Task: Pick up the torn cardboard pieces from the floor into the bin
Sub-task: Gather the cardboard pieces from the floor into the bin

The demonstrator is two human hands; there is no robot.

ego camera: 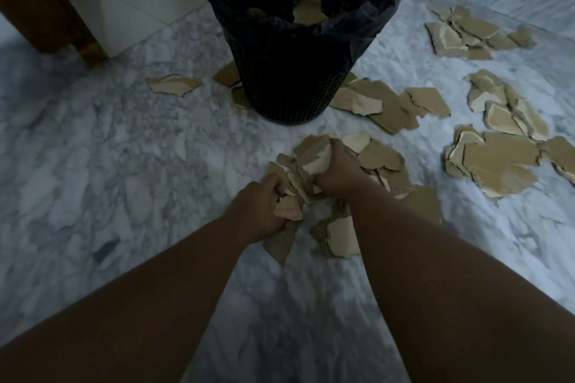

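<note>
The torn cardboard pieces [314, 158] being gathered lie in a small heap on the marble floor [124, 149], bunched between both hands. The right hand [336, 171] has its fingers [320, 179] curled tight round a thick wad of scraps. The left hand [261, 205] grips a smaller clutch, its fingers [275, 185] curled in too. More scraps lie flat just under and beside the fingers, caught in neither grip.

The risk, as I judge it, is that each wad is a stack of stiff, uneven pieces. On the lift the outer ones could slip free and scatter again, or an overfull fistful could catch the rim.

The black mesh bin [289, 71] stands just beyond the fingers, lined with a dark bag [373, 19], with a few scraps [306, 11] inside. Nothing stands between fingers and bin. Farther heaps [497, 162] lie well to the right of the fingers, and a single scrap [174, 84] lies beyond them to the left, near a wooden frame [40, 0].
</note>
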